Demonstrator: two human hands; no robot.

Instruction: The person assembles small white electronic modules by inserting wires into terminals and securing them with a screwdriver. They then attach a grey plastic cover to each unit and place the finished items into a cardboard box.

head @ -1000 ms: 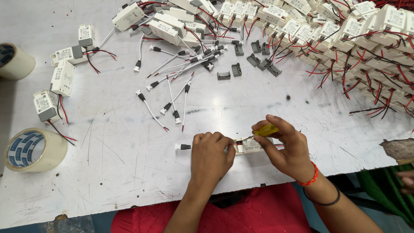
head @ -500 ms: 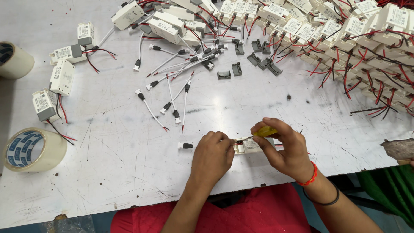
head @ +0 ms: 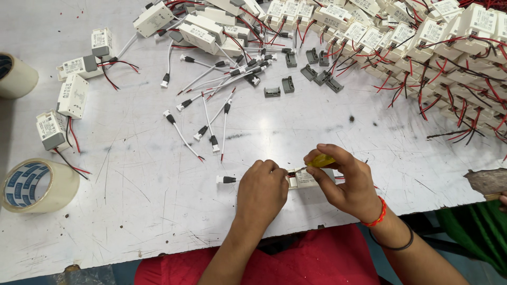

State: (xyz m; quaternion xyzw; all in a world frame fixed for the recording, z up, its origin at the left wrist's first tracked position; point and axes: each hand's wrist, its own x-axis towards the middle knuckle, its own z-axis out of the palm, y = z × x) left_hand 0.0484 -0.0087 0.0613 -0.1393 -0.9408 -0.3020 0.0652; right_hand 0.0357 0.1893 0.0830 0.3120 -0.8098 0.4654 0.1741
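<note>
Two tape rolls [head: 33,186] are lying at the far left of the white worktop [head: 132,211], a few white driver boxes [head: 73,96] sitting above them. Loose white connector leads [head: 206,113] are spreading across the middle. Left hand [head: 261,187] is curling closed, pinning down a small white module [head: 306,178], its black-tipped lead [head: 226,180] poking out leftward. Right hand [head: 346,182] is pinching a yellow-handled screwdriver [head: 320,161], tip touching the module's end. Many red-wired boxes [head: 422,47] are piling up at upper right.
</note>
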